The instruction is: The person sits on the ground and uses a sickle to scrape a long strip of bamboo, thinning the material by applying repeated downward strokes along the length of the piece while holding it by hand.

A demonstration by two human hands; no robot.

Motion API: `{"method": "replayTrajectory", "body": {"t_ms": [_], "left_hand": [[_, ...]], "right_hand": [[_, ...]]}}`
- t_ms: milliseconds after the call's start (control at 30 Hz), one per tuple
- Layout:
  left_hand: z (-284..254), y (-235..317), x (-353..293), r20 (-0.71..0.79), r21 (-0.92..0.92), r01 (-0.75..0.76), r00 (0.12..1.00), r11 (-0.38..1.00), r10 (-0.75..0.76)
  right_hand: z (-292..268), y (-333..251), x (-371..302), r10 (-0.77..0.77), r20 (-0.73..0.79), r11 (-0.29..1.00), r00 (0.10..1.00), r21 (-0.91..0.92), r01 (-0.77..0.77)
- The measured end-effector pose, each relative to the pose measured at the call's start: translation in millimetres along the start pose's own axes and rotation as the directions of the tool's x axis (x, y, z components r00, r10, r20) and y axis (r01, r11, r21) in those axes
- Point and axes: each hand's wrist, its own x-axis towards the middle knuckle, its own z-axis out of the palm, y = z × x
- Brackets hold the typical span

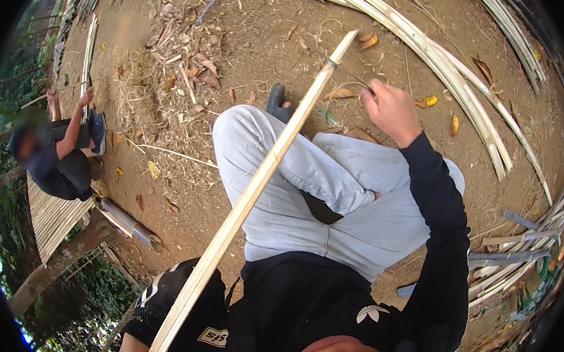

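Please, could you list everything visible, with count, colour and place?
long strip: one, pale yellow, slanting across the body
knife: one, dark, crossing near long strip's far end
curved strips: several, pale, upper right
strip pile: many, pale, right side
shavings: many, tan, upper left
fallen leaves: several, yellow and brown, scattered
slatted panel: one, tan, left
split tube: one, brownish, beside panel
co-worker: one, dark clothes, far left
foliage: uncountable, green, left edge
jeans: one pair, light blue, legs
top: one, black, torso
right grip: one, bare, closed on knife
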Motion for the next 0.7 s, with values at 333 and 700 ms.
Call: {"method": "replayTrajectory", "body": {"t_ms": [333, 700], "left_hand": [[-10.7, 43.1, 16.0, 0.076, 0.007, -0.217, 0.974, 0.976, 0.216], [-2.6, 38.0, 13.1, 0.101, 0.027, -0.260, 0.961, 0.965, 0.256]], "right_hand": [[9.1, -27.5, -6.3, -0.035, -0.025, 0.976, 0.999, 0.213, 0.039], [-4.9, -42.0, -15.2, -0.121, 0.008, 0.955, 0.993, 0.274, 0.115]]}}
